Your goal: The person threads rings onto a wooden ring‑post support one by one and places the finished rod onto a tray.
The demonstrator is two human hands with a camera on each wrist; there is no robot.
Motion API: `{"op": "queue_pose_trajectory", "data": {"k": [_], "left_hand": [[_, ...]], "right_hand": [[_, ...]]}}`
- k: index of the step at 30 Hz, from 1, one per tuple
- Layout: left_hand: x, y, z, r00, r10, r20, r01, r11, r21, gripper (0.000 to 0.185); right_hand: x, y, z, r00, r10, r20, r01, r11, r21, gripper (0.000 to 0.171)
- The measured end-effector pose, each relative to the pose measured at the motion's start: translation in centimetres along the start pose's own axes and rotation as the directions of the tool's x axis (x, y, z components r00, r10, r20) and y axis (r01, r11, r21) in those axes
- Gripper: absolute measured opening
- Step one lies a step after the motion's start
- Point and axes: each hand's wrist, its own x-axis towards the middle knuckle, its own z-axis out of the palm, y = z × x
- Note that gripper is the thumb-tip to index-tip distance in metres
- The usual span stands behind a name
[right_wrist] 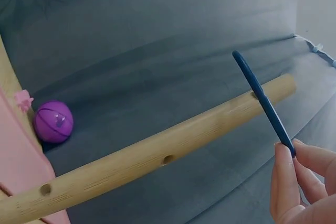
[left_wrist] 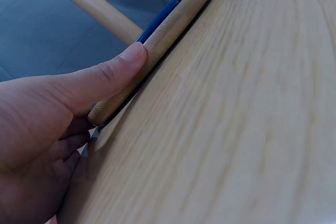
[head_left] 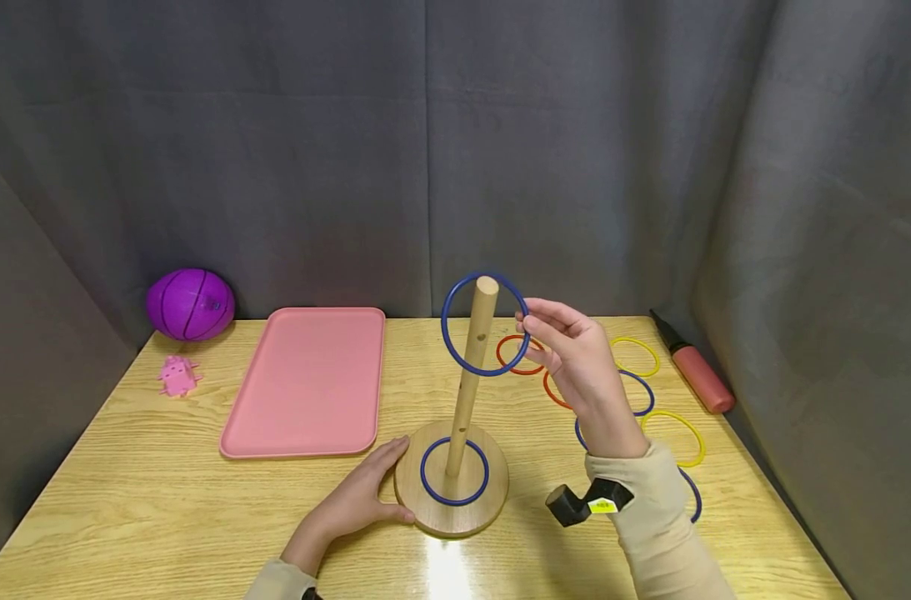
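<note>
A wooden peg stand has a round base point(head_left: 458, 521) and an upright pole point(head_left: 470, 375). One blue ring point(head_left: 422, 472) lies on the base around the pole. My right hand point(head_left: 528, 327) pinches a second blue ring point(head_left: 443, 329) at its right edge, and this ring encircles the pole's top. In the right wrist view the pinched blue ring point(right_wrist: 262, 103) crosses the pole point(right_wrist: 157, 158) above my fingertips point(right_wrist: 286, 182). My left hand point(head_left: 391, 479) rests on the table against the base's left rim. Its thumb point(left_wrist: 113, 69) presses along the rim point(left_wrist: 168, 30).
Loose rings lie right of the stand: red point(head_left: 517, 369), yellow point(head_left: 637, 340), blue point(head_left: 650, 398). A red pump point(head_left: 695, 375) is at the far right. A pink tray point(head_left: 305, 379), a pink toy point(head_left: 177, 375) and a purple ball point(head_left: 190, 303) sit to the left. Grey curtains surround the table point(head_left: 162, 500).
</note>
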Motion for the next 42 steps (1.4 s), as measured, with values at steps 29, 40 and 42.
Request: {"op": "queue_pose_trajectory", "data": {"k": [29, 40, 42], "left_hand": [[0.0, 0.2, -0.1, 1.0, 0.003, -0.005, -0.003, 1.0, 0.004, 0.108], [-0.1, 0.2, -0.1, 1.0, 0.001, -0.008, -0.001, 1.0, 0.011, 0.108], [-0.1, 0.1, -0.1, 1.0, 0.001, -0.009, -0.001, 1.0, 0.012, 0.108]], "right_hand": [[-0.7, 8.8, -3.6, 0.97, 0.217, -0.111, -0.241, 0.926, -0.292, 0.021], [-1.4, 12.9, -5.1, 0.949, 0.296, -0.107, -0.313, 0.863, -0.396, 0.032], [-1.5, 13.6, -5.3, 0.95, 0.299, -0.089, -0.308, 0.855, -0.417, 0.032]]}}
